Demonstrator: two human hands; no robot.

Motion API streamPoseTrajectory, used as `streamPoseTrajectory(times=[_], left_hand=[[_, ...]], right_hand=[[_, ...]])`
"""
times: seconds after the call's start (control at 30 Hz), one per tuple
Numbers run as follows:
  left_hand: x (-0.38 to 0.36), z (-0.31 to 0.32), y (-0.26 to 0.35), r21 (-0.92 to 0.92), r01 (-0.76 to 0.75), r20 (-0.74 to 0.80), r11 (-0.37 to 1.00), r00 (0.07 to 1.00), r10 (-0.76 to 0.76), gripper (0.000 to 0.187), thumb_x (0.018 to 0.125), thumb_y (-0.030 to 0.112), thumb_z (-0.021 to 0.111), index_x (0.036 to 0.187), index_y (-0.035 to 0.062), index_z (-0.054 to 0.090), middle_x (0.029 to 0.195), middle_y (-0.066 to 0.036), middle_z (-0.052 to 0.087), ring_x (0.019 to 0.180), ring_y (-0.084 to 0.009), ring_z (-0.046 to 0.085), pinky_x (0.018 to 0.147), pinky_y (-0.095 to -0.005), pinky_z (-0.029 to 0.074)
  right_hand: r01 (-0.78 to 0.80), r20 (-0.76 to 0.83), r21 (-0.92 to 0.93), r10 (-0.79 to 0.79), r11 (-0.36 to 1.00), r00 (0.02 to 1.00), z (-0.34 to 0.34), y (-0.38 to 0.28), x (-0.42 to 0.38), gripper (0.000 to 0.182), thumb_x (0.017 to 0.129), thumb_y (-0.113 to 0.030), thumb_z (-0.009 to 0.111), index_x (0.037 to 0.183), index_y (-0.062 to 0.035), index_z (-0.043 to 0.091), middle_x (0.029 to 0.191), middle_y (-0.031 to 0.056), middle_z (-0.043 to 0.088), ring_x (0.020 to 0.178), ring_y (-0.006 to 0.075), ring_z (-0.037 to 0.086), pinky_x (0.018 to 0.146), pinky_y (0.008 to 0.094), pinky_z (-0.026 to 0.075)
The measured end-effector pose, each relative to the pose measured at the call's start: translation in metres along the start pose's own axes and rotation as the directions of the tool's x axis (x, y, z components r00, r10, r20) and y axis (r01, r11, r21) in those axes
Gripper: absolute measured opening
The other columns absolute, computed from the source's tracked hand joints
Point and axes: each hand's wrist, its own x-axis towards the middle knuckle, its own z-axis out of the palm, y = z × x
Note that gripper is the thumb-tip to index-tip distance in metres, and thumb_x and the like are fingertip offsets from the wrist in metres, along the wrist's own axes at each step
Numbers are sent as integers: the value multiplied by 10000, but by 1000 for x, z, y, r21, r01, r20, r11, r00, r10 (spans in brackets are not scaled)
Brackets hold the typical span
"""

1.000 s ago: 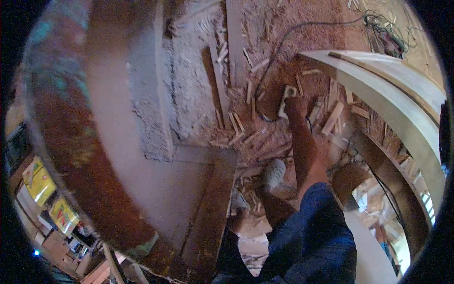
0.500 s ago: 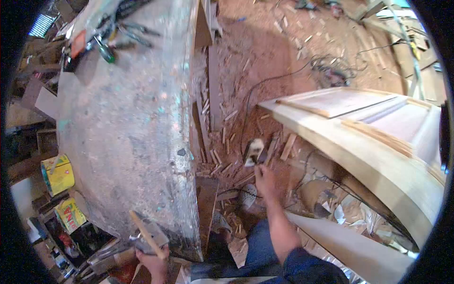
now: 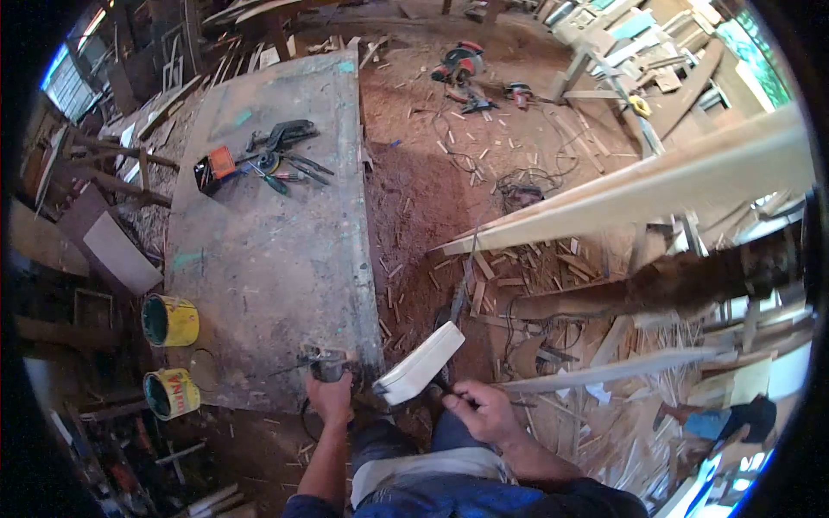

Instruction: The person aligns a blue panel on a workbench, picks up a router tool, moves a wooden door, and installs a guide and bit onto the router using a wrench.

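My left hand (image 3: 330, 399) is closed around a small dark, metal-looking tool (image 3: 328, 366) at the near right corner of the worktable (image 3: 259, 293). The tool's exact kind is hard to make out. Off the table's right edge, my right hand (image 3: 485, 416) has its fingers curled in front of my lap. Just beyond those fingers, a pale, block-shaped wooden tool (image 3: 421, 364) with a dark lower end is held at a slant. Its grip is mostly hidden by the hand.
Pliers, a screwdriver (image 3: 275, 184) and a clamp (image 3: 289, 134) lie farther up the table. Two yellow cans (image 3: 183, 321) stand at its left edge. A pale wooden panel (image 3: 639, 186) juts in from the right. Wood scraps and power tools (image 3: 462, 65) litter the floor. Another person (image 3: 734, 421) is at far right.
My right hand has drawn back toward my body with the pale block. The left hand has moved right and forward to the table corner. The view has tilted up, and the panel looks more edge-on.
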Motion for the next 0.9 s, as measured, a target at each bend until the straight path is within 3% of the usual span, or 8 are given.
streamPoseTrajectory(times=[0.13,0.17,0.23,0.37,0.47,0.57,0.67,0.9], left_hand=[[7,-8,-14,-90,-96,110,991,988,105,643,706,268,856,1229,-44,651,1206,-233,695,1102,-391,659,971,-450,518],[14,-5,-26,-95,-151,127,984,979,162,625,711,266,852,1216,-45,655,1175,-221,708,1053,-380,678,937,-443,536],[16,-16,-22,-133,-190,178,973,961,212,591,720,260,843,1190,-49,664,1115,-198,735,955,-357,716,869,-429,571],[10,-46,-27,-407,184,383,895,924,-16,504,751,240,807,1170,-9,680,1003,-115,741,798,-269,714,735,-377,590],[1,-66,-27,-629,393,622,671,772,131,528,744,274,782,1189,14,665,986,-113,732,838,-274,715,760,-395,591],[-75,-128,64,-660,575,746,484,581,326,623,721,375,766,1214,16,641,992,-123,720,897,-273,717,810,-411,594],[-86,-113,106,-835,404,549,372,601,580,680,722,456,734,1223,8,627,1008,-149,699,880,-301,716,782,-438,612],[-91,-90,212,-880,469,279,78,377,883,803,741,553,767,1279,-13,580,1256,-206,640,1012,-365,689,859,-492,594]], right_hand=[[55,-49,-26,-56,998,997,33,-40,-56,291,987,-264,733,1080,11,712,889,156,727,757,210,723,696,345,557],[-19,-8,-35,19,999,1000,32,-43,-63,308,999,-285,716,1088,10,710,907,165,729,796,232,737,718,364,564],[60,-79,-11,-61,998,995,33,-55,-76,300,991,-272,728,1063,19,713,886,138,726,795,188,708,728,341,554],[111,-79,60,-106,992,991,31,-78,-86,315,1004,-279,717,1113,16,709,883,115,726,778,140,675,724,321,547],[128,-5,132,-129,983,992,18,-84,-76,355,1028,-287,685,1203,21,688,947,116,738,838,127,676,758,312,545],[155,42,188,-166,970,985,-1,-89,-61,388,1052,-302,645,1268,20,671,1019,99,739,922,119,665,830,311,536],[138,70,278,-163,951,984,-35,-96,-33,379,1062,-303,632,1285,0,677,1070,58,733,965,98,641,869,306,523],[300,13,295,-318,907,948,-105,-127,7,387,1073,-250,599,1348,18,647,1188,61,721,1074,85,606,992,289,478]])
